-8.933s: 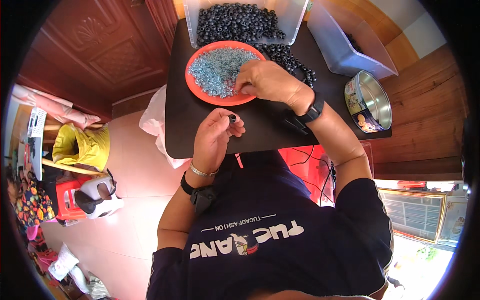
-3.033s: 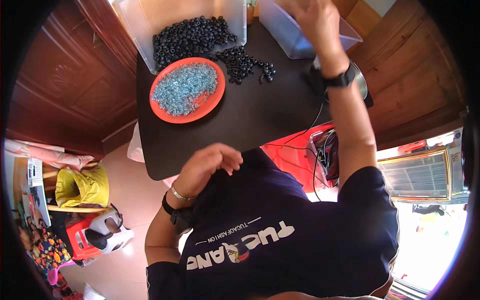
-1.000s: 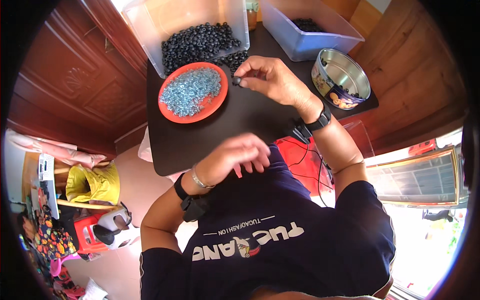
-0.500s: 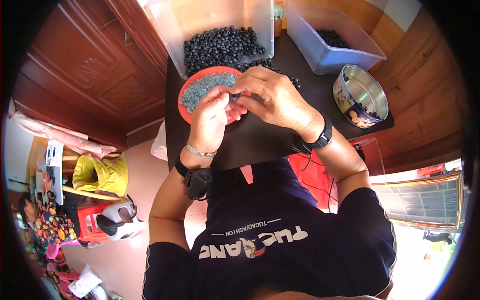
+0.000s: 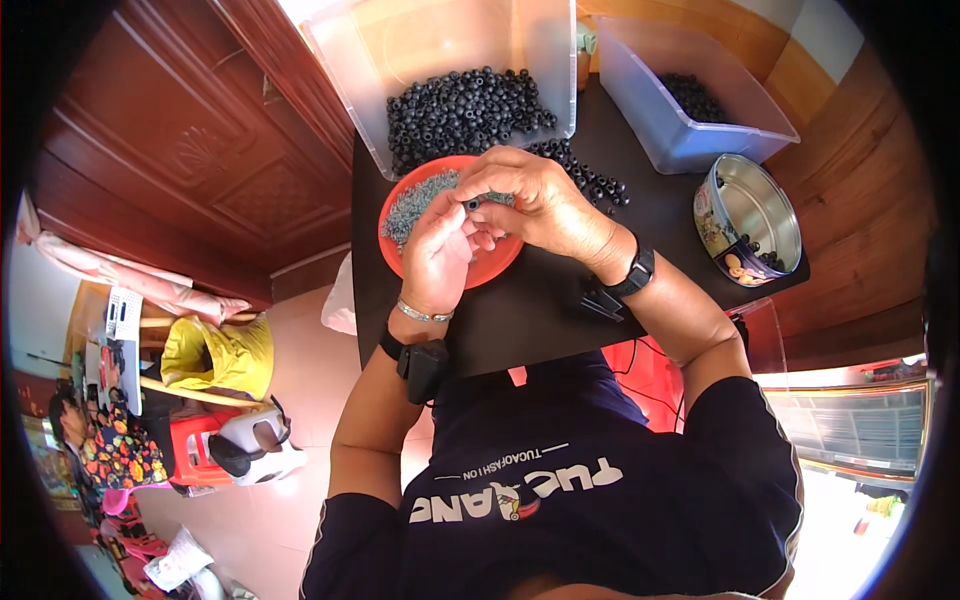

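Observation:
My left hand and my right hand meet over an orange plate that holds several small grey pieces. Between their fingertips sits a small black bead; both hands pinch at it. Which hand bears it I cannot tell for sure. Behind the plate stands a clear tub with many black beads, and more of these lie loose on the black table at the tub's right corner.
A pale blue tub with some black beads stands at the back right. A round metal tin sits near the table's right edge. Dark wooden panelling runs along the left. Bags and a red stool stand on the floor at lower left.
Since half a second ago both hands stay joined over the orange plate, with the bead between the fingertips. A second ago my left hand was near my chest and has come up.

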A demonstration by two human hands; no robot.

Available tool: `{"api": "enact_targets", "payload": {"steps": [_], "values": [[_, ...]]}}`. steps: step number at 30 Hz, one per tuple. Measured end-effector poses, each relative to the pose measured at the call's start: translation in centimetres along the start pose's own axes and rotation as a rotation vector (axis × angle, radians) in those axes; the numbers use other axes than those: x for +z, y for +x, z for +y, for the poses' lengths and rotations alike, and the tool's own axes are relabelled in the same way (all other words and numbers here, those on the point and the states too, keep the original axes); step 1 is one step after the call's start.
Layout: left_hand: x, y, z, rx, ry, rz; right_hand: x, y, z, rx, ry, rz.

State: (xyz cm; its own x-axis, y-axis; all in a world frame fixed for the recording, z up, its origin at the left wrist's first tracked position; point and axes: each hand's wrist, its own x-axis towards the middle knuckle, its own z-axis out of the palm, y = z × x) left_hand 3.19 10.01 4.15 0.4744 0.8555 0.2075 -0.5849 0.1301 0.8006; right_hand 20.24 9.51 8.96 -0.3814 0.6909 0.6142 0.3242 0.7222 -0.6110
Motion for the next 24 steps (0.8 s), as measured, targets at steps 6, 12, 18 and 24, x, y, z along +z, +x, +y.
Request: {"api": "enact_targets", "payload": {"steps": [6,12,18,24], "values": [[-0.4,0.0,0.0,-0.013,0.001,0.037,0.8,-0.3,0.7,0.012,0.099,0.037],[-1.0,0.1,-0.5,-0.003,0.072,0.015,0.9,-0.7,2.4,0.043,0.154,0.021],[-0.5,0.0,-0.3,-0.052,-0.015,0.097,1.6,-0.9,2.7,0.021,0.031,0.096],[0.0,-0.1,-0.4,-0.036,0.139,0.115,1.6,-0.8,2.6,-0.053,-0.154,0.111]]}}
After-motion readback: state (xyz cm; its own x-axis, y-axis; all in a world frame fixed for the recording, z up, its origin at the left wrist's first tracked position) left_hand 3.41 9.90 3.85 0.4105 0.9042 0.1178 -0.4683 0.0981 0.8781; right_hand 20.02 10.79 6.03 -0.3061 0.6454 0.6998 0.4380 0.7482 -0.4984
